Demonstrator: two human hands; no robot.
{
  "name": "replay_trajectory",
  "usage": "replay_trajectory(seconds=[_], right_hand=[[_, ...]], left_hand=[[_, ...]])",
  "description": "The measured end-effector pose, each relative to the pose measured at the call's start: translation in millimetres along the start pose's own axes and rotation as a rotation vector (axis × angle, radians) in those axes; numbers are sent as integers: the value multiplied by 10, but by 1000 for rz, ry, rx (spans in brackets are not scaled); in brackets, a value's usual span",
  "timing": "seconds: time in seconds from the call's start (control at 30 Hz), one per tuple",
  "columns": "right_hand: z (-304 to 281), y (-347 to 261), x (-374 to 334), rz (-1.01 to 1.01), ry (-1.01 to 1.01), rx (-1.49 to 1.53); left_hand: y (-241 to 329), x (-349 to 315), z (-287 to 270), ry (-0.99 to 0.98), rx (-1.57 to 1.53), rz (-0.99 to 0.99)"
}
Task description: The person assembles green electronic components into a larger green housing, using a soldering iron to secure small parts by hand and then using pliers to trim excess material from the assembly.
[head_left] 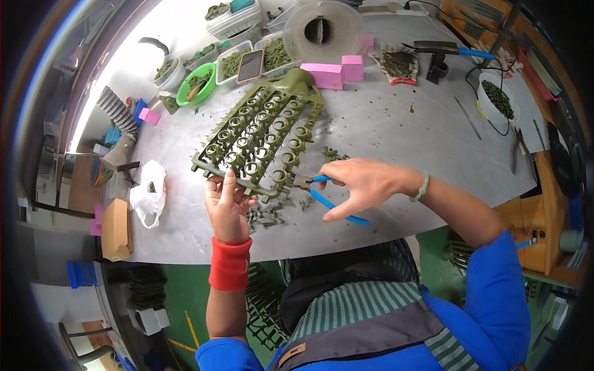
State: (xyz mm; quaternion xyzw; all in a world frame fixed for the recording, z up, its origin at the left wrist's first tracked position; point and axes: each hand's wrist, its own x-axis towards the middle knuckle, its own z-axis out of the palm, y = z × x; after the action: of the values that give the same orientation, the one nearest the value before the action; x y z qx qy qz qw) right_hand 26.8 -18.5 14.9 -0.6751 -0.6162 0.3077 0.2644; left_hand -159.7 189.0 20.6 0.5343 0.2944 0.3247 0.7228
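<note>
A green moulded frame (252,128) with rows of small rings and a rounded spout-like top slants across the table. My left hand (226,210) grips its near edge, thumb on top and fingers beneath. In my right hand (371,184) is a pair of blue-handled cutting pliers (333,206), its handles spread apart. The jaws lie against the frame's near right corner, by the last ring of the outer row. Cut green pieces (265,215) lie loose under and beside that corner. A small heap of green bits (333,154) sits beyond my right hand.
At the back stand tubs of green parts (276,54), a phone (250,66), a green bowl (197,85) and pink blocks (323,76). A white bucket (495,99) and tools are at right. A plastic bag (148,195) and cardboard box (117,230) lie left.
</note>
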Motion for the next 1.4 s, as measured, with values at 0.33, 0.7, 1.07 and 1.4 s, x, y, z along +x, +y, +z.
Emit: replay_trajectory(seconds=[0.33,0.7,1.07,1.4], right_hand=[[-121,81,183,64,-250,-19],[139,223,88,8,-171,211],[269,447,-362,596,-252,987],[289,-21,-291,213,58,424]], left_hand=[[-3,-48,65,38,34,16],[-75,-39,-5,9,72,25],[-37,-9,19,29,60,22],[-70,-35,14,-7,40,31]])
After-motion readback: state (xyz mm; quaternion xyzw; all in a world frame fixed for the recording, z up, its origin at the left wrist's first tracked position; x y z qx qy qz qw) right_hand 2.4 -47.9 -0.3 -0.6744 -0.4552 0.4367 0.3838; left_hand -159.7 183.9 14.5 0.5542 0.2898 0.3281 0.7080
